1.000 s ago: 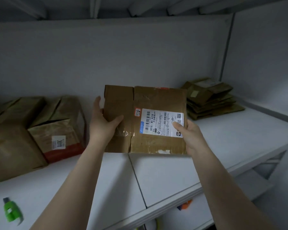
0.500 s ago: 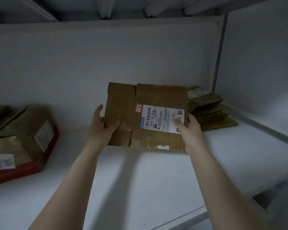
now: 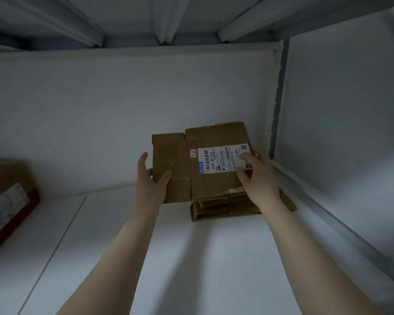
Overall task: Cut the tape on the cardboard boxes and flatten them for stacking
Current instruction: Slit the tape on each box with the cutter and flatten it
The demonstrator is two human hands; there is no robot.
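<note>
Pinched along its left edge, the flattened box [image 3: 203, 164] is being held by the left hand [image 3: 149, 180], whose thumb is being pressed onto the upper face while the fingers are being kept behind the edge. Its right end is being gripped by the right hand [image 3: 257, 176], with bent fingers being laid over the white shipping label [image 3: 223, 160]; how the thumb is being placed cannot be told. The box is being held as a flat sheet, its long axis running left to right across the view and rising a little toward the right. Its labelled face is being turned upward and toward the camera, with the far edge higher than the near one. The label is being carried on the right half, its long side following the long axis of the box, and a small red-bordered sticker [image 3: 192, 153] is being shown just left of it. The box is being held over the stack of flattened boxes [image 3: 216, 210], which is lying on the white shelf [image 3: 191, 258] in the far right corner; whether the two are touching cannot be told. Well apart, at the left edge of the view, a brown carton [image 3: 7, 201] with a red band is being left on the same shelf.
</note>
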